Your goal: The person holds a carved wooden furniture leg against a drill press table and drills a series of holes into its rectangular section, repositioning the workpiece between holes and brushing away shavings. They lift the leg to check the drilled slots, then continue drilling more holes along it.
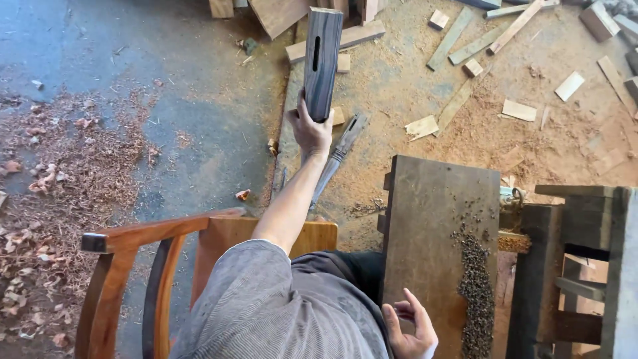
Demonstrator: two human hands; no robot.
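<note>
We're looking at a grey concrete floor (166,133) covered in sawdust (412,86), shavings (46,199) and offcuts (518,110), plus a wooden chair (139,266) and probably a workbench (585,266).

One head-worn camera looks steeply down from close above the seated person's grey-shirted torso (292,312), taking in the sawdust-strewn concrete floor (199,133) ahead.

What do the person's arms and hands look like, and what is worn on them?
Both hands are bare: no gloves, rings or watch show. The left hand leads to a long bare forearm, uncovered up to a loose grey short sleeve of finely striped cloth near the shoulder. At the right hand only the hand and wrist show, with a thin strip of pale cloth at the wrist near the picture edge.
</note>
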